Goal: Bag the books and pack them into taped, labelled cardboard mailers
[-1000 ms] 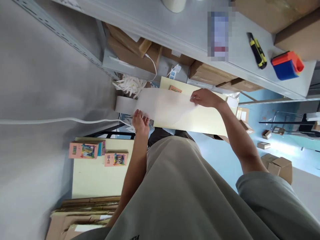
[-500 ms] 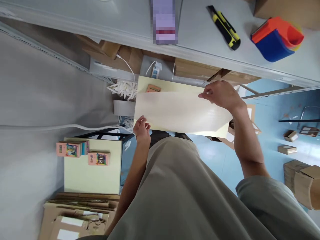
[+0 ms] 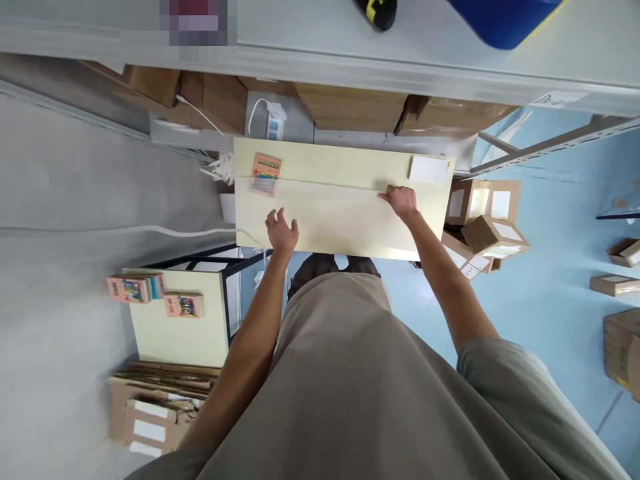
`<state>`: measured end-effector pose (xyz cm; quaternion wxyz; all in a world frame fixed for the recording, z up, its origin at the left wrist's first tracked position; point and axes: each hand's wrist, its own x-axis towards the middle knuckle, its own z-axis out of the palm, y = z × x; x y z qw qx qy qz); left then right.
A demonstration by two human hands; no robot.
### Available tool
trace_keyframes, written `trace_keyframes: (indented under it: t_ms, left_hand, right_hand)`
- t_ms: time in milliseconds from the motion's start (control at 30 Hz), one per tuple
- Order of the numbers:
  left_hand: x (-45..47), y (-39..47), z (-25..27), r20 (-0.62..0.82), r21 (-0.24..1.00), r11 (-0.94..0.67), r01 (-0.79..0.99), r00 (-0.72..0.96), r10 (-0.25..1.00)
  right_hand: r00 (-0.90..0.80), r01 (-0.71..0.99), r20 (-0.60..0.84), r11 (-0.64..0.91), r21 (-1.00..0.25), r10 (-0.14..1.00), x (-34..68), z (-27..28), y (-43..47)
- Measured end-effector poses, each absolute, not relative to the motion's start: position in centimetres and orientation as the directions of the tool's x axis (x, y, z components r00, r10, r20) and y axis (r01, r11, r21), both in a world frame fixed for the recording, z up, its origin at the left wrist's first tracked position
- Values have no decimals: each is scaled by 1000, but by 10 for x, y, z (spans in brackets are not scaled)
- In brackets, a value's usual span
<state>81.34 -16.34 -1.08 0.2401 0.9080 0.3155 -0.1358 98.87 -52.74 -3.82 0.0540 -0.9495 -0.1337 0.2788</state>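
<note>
pinching the far edge of a thin, see-through sheet [image 3: 335, 219], the right hand [image 3: 401, 200] has its thumb and fingers closed together on it, over the right half of the table [image 3: 340, 160]. the sheet lies along the near part of the table, its far edge running almost straight from the left side to the pinch. at the left end it covers the lower part of a pink book [image 3: 267, 168], which shows through. the left hand [image 3: 281, 233] is just below and right of that book, its fingers spread apart and bent; whether the fingertips touch the sheet is hard to tell from above. a white card [image 3: 429, 169] lies at the far right corner of the table, beyond the right hand. behind the table, a power strip [image 3: 275, 125] and boxes [image 3: 350, 107] sit under the grey shelf [image 3: 300, 59]; on the shelf, the end of a cutter [image 3: 383, 12] shows near a blue thing [image 3: 505, 23]. white shreds [image 3: 219, 167] are heaped by the table's left end. a white cable [image 3: 150, 229] runs in from the left, above a side table [image 3: 175, 340] with more books [image 3: 184, 305] on it.
</note>
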Motion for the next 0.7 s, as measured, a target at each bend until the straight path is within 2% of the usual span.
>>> trace_keyframes:
  t_ms: [133, 267, 433, 600, 700]
  left_hand:
    - [829, -162, -34, -549, 263, -802, 537, 767, 333]
    - [822, -169, -49, -603, 260, -820, 509, 749, 274]
    - [813, -172, -57, -536, 301, -823, 481, 799, 271]
    - [819, -146, -65, -448, 438, -797, 415, 870, 207]
    - [819, -127, -69, -392, 482, -771, 417, 889, 236]
  right_hand:
    - [886, 159, -390, -953, -257, 253, 970, -63, -525]
    - [949, 107, -241, -924, -366, 205, 936, -73, -516]
    - [914, 63, -317, -862, -503, 252, 871, -85, -503]
    - [892, -133, -433, -840, -526, 130, 841, -93, -506]
    - [888, -176, -451, -844, -507, 86, 846, -88, -510]
